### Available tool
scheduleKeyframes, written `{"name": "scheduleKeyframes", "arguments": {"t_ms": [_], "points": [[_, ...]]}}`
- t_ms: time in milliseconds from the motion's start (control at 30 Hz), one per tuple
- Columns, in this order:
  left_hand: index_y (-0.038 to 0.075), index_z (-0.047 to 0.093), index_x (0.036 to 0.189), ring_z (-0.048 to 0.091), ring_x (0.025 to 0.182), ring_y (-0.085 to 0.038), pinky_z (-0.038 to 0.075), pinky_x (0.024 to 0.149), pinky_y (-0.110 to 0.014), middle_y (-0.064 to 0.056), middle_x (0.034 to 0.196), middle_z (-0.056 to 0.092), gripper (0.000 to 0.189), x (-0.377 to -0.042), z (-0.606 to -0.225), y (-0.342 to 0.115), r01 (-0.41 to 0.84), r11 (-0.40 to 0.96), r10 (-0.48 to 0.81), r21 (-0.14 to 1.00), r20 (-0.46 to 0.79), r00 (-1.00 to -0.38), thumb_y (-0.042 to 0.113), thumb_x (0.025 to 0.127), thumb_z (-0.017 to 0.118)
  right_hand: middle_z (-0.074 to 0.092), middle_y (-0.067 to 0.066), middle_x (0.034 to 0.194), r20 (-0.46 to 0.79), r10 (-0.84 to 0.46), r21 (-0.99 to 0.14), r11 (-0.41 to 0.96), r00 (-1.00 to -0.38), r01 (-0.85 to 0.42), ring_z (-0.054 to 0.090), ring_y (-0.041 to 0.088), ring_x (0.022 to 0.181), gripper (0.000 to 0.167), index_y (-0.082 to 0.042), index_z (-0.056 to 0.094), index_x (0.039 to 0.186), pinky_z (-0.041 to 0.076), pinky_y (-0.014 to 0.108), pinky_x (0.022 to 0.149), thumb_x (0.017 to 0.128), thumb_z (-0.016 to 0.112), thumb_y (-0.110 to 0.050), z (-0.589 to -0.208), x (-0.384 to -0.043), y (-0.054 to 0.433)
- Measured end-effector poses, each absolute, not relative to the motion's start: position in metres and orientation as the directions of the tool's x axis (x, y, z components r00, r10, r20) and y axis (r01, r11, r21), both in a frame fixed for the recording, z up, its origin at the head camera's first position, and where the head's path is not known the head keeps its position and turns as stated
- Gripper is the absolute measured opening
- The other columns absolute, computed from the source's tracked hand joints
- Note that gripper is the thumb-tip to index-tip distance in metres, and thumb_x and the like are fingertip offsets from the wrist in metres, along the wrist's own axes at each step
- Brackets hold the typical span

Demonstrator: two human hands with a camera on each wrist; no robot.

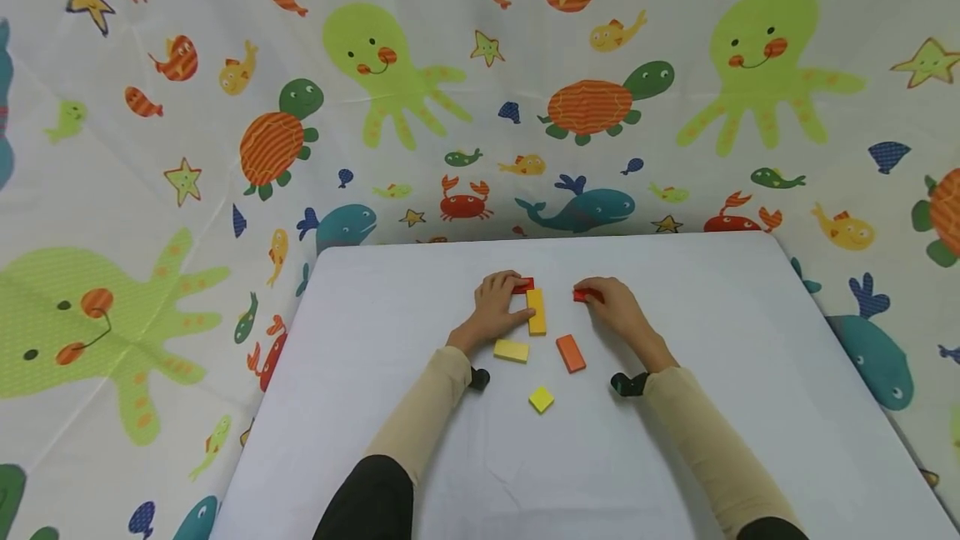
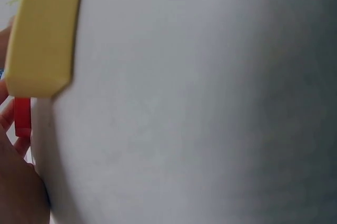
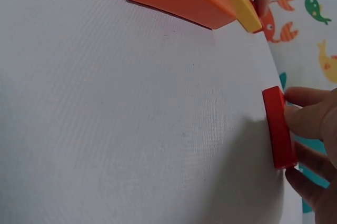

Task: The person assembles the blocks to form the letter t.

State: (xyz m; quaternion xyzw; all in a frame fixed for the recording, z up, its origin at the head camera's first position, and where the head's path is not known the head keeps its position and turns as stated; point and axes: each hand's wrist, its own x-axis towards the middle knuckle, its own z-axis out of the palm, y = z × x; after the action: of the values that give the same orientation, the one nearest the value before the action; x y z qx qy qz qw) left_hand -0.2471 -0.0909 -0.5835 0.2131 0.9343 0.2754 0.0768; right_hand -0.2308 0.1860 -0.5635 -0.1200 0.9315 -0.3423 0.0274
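Observation:
At the far middle of the table, my left hand [image 1: 496, 307] holds a small red block [image 1: 527, 284] by its fingers. Its thumb reaches the side of an amber block [image 1: 536, 312] that lies lengthwise just in front of the red one. To the right, my right hand [image 1: 617, 307] pinches another red block [image 1: 581, 295] between thumb and fingers. The right wrist view shows this red block [image 3: 279, 128] standing on its narrow edge at the table surface. A gap separates the two red blocks. In the left wrist view, a pale yellow block [image 2: 45, 34] fills the upper left.
Nearer than the hands lie a pale yellow block [image 1: 512, 351], a tilted orange block [image 1: 571, 353] and a small bright yellow block [image 1: 542, 399]. The white table [image 1: 390, 298] ends at a back edge against a cloth [image 1: 427, 165] printed with sea animals.

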Motion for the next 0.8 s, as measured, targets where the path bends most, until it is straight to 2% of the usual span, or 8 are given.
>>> {"name": "scheduleKeyframes", "arguments": {"t_ms": [233, 800], "points": [[0.016, 0.045, 0.154, 0.021, 0.154, -0.035, 0.017, 0.126, -0.06, -0.008, 0.164, 0.033, 0.068, -0.247, -0.585, -0.093, 0.345, 0.764, 0.428, 0.545, -0.027, -0.904, 0.051, 0.099, 0.065, 0.07, 0.013, 0.136, 0.023, -0.267, -0.651, 0.728, -0.963, -0.218, 0.059, 0.036, 0.128, 0.031, -0.01, 0.07, 0.134, 0.047, 0.056, 0.114, 0.103, 0.063, -0.007, -0.564, -0.237, 0.176], [0.016, 0.047, 0.151, 0.023, 0.152, -0.034, 0.019, 0.124, -0.061, -0.007, 0.163, 0.035, 0.067, -0.248, -0.585, -0.092, 0.349, 0.746, 0.427, 0.568, -0.005, -0.904, 0.051, 0.098, 0.068, 0.071, 0.014, 0.133, 0.011, -0.319, -0.628, 0.735, -0.948, -0.255, 0.06, 0.036, 0.128, 0.031, -0.008, 0.07, 0.133, 0.045, 0.056, 0.116, 0.103, 0.063, -0.007, -0.557, -0.253, 0.155]]}}
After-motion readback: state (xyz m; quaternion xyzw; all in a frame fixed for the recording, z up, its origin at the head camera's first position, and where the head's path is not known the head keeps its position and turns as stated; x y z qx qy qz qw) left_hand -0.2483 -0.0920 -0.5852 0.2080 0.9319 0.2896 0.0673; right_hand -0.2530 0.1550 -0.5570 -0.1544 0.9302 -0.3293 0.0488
